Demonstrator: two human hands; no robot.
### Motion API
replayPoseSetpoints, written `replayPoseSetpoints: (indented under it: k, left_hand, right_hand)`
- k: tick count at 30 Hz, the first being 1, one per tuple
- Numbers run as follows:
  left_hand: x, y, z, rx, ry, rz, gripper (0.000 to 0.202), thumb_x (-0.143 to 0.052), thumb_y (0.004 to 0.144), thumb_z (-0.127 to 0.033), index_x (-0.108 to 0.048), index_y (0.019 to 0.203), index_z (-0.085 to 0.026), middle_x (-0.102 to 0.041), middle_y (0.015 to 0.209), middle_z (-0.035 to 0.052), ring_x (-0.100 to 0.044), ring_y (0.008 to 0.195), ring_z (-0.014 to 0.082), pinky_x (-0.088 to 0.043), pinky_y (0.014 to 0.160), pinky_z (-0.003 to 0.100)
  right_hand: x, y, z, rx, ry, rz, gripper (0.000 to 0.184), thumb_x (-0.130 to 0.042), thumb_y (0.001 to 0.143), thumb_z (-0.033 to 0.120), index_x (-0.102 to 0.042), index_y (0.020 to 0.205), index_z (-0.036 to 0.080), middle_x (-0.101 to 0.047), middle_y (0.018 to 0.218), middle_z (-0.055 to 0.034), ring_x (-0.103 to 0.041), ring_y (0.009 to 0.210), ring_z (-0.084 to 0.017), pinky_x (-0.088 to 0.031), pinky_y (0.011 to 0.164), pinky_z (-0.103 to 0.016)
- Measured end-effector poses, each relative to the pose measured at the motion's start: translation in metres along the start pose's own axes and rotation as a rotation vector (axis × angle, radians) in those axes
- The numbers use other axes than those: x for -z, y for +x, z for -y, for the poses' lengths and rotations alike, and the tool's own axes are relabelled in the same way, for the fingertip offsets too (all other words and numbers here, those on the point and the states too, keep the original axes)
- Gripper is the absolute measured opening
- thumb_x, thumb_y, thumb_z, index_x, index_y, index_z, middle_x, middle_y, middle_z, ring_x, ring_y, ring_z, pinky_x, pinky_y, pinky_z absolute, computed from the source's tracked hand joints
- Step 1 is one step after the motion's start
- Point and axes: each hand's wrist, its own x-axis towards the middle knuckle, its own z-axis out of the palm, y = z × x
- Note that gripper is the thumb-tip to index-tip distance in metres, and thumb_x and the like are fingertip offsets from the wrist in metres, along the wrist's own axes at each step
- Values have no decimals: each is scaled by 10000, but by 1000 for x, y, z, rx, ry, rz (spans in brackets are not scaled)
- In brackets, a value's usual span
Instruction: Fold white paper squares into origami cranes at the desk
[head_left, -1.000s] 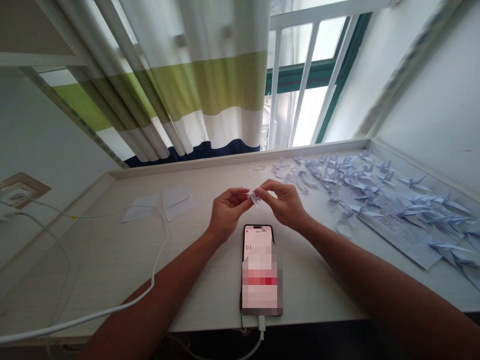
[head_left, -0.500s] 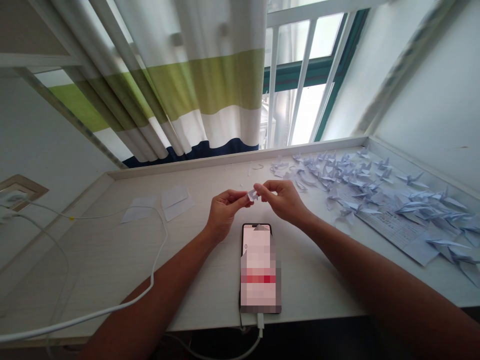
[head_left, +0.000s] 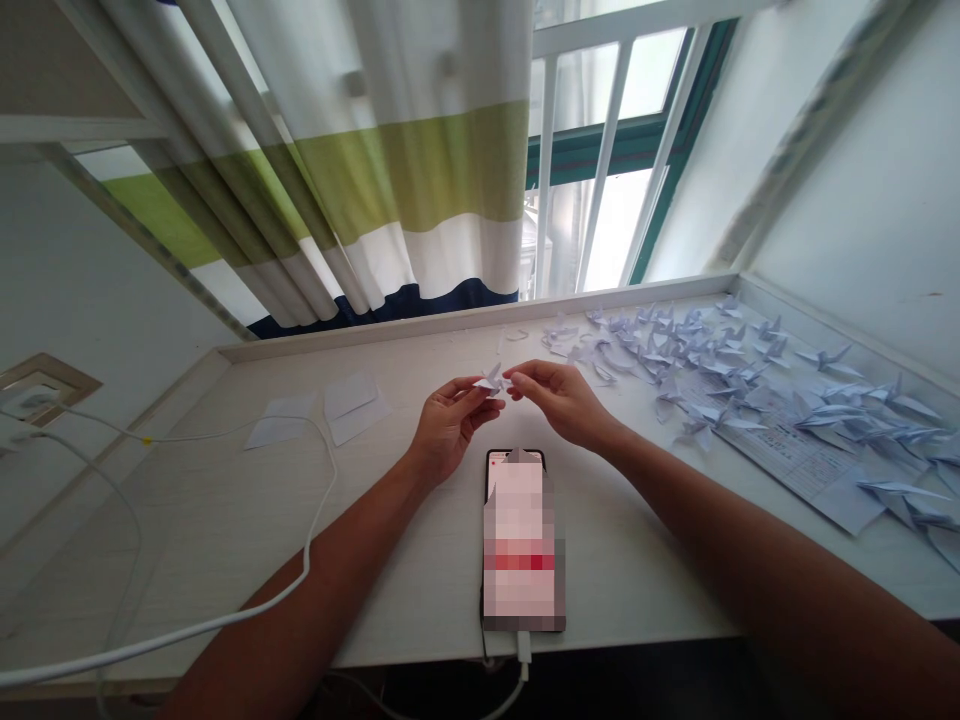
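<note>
A small white folded paper crane (head_left: 492, 381) is held above the table, its pointed ends sticking out between my hands. My left hand (head_left: 453, 425) pinches it from the left with thumb and fingers. From the right, my right hand (head_left: 559, 400) has its thumb and forefinger closed at the crane's other end; the fingertips hide part of that end. Just below the hands lies a phone (head_left: 522, 540) with a lit, partly blurred screen, plugged into a white cable (head_left: 524, 648).
Many folded paper cranes (head_left: 690, 350) are heaped at the right, some on a printed sheet (head_left: 810, 465). Square paper sheets (head_left: 352, 405) lie at the left. A white cord (head_left: 324, 500) crosses the left side. A curtain (head_left: 412, 170) and barred window stand behind the raised table edge.
The folded paper has turned in my fingers, so its pointed tips now show. My left fingers have spread a little beneath it. The view has shifted slightly.
</note>
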Motion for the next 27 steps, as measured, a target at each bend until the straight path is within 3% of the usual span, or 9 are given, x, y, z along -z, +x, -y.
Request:
replayPoseSetpoints:
  k: [3, 8, 11, 14, 18, 23, 27]
  left_hand:
    - [0, 0, -3, 23, -64, 26, 369, -941, 657, -277, -707, 930, -192, -787, 835, 23, -750, 739, 143, -578, 700, 244]
    - [0, 0, -2, 46, -42, 71, 375, -915, 708, -299, -660, 955, -180, -774, 849, 35, -735, 736, 133, -551, 686, 228]
    - [2, 1, -3, 65, 84, 42, 362, -874, 763, -369, -640, 950, -168, -773, 856, 65, -755, 792, 179, -559, 727, 271]
    - [3, 3, -10, 94, 312, -12, 459, -727, 859, -581, -668, 928, -131, -780, 946, 132, -755, 771, 204, -553, 716, 310]
    - [-2, 8, -24, 98, 533, 109, 550, -697, 845, -653, -715, 914, -108, -770, 898, 140, -729, 725, 203, -540, 700, 326]
    - [-28, 21, -29, 60, 700, 261, 480, -728, 833, -607, -736, 912, -134, -776, 893, 119, -726, 750, 203, -531, 727, 331]
    - [-69, 38, -17, 58, 703, 373, 393, -754, 826, -539, -712, 863, -150, -782, 871, 108, -739, 762, 207, -527, 736, 327]
  right_hand:
    - [-4, -3, -1, 45, 107, 75, 319, -727, 899, 430, -747, 1139, 220, -778, 1058, -71, -729, 994, -217, -576, 926, -413]
    - [-9, -4, -3, 14, 226, -16, 325, -770, 862, 428, -763, 1104, 211, -790, 972, -67, -743, 885, -207, -602, 875, -416]
    - [-8, -1, -6, -53, 252, -52, 292, -815, 803, 419, -789, 968, 179, -793, 935, -70, -726, 846, -196, -590, 869, -401]
    - [-4, 0, -5, -128, 286, -133, 294, -841, 754, 404, -787, 920, 167, -781, 847, -53, -703, 775, -175, -581, 836, -382]
    - [6, -1, 5, -171, 193, -105, 256, -810, 783, 361, -789, 931, 153, -777, 855, -66, -695, 783, -178, -574, 810, -375]
    - [35, -14, 16, -198, 110, -216, 205, -798, 789, 321, -791, 903, 150, -773, 801, -59, -696, 753, -172, -581, 790, -358]
    - [75, -33, 24, -334, 129, -253, 233, -773, 849, 365, -776, 836, 132, -775, 766, -85, -715, 695, -166, -608, 736, -328]
